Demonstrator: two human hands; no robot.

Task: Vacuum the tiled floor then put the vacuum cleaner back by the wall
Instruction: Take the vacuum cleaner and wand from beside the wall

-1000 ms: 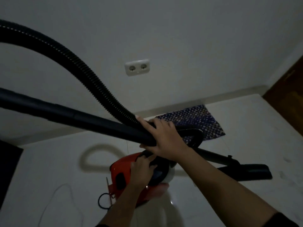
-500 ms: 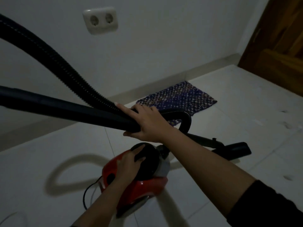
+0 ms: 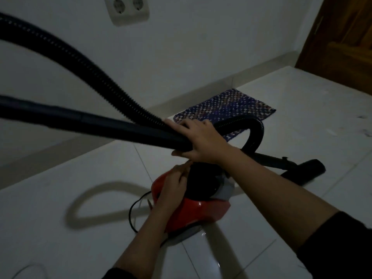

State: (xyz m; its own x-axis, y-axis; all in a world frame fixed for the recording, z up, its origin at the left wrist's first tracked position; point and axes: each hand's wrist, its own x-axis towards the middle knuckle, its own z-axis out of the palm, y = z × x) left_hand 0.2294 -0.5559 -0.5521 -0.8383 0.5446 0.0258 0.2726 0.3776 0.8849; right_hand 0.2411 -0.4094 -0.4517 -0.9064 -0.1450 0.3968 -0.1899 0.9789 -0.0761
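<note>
Vacuum cleaner (image 3: 193,210): red canister body with a black top, sitting on the white tiled floor (image 3: 60,198), well apart from the wall (image 3: 201,47). Wall is pale, with a double socket (image 3: 128,10) mounted high in view and a skirting strip along its base. Wooden door (image 3: 342,37) at upper right. Ribbed black hose (image 3: 84,63) arcs in from the upper left, passes under the right hand, then loops down toward the canister. Rigid black tube (image 3: 90,122) crosses from the left edge to the same hand. Blue-patterned mat (image 3: 225,106) lies on the floor against the skirting, behind the hose loop. Floor nozzle (image 3: 302,171) rests on the tiles to the right of the canister. Right hand (image 3: 201,140) is clenched around tube and hose together. Left hand (image 3: 171,188) lies on the canister's top, fingers curled at its black part; whether it grips cannot be told. Thin black cord (image 3: 131,210) loops beside the canister.
</note>
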